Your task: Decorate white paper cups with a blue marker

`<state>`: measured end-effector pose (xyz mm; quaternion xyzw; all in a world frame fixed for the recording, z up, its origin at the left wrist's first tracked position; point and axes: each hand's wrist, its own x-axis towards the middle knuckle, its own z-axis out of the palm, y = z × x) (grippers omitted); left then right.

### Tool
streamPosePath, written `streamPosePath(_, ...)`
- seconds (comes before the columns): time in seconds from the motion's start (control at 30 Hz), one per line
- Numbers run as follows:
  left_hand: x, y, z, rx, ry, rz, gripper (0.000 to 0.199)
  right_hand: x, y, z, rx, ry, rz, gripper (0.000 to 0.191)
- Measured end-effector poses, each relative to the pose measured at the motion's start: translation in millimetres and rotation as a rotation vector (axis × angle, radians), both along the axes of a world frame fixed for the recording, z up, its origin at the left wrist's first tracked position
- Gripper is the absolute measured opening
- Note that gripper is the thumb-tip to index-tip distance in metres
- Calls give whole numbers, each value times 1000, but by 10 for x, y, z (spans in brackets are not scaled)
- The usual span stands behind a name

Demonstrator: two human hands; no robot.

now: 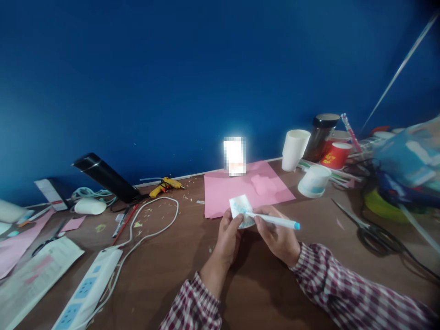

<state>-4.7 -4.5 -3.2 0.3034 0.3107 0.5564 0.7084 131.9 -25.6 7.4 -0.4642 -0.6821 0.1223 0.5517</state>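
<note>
I am observing a blue wall (172, 91), which is filling the far side of the scene. In front of it, a brown table (192, 256) is carrying all the items. Pink sheets (218, 195) are lying at the far centre, beyond both hands. A white power strip (87, 291) is lying at the near left, slanting away from me. A black bottle (106, 178) is leaning at the far left. Scissors (365, 226) with black handles are resting at the right, blades pointing far left.

My left hand (228, 233), in a plaid sleeve, is working at the near centre; its fingers are pinching the small paper piece, the thumb pressing on the face. My right hand (279, 236) is standing just right of it; its fingers are closing narrowly around the marker.

A yellow glue gun (166, 186) is lying at the far left of the pink sheets. A tall white cup (294, 151) is standing at the far right, and a red cup (336, 156) is sitting farther right.

The white marker (280, 221) is pointing left, its blue end facing right; I cannot tell whether the tip is touching. The paper piece (240, 204) is showing blue marks, tilting between the hands, just nearer than the pink sheets.
</note>
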Motion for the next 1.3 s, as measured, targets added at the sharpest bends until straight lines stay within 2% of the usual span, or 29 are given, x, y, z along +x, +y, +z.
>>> streamPosePath(1.3, -2, -7, 12, -15, 25, 6, 34, 3, 6, 16, -15, -15, -11, 11)
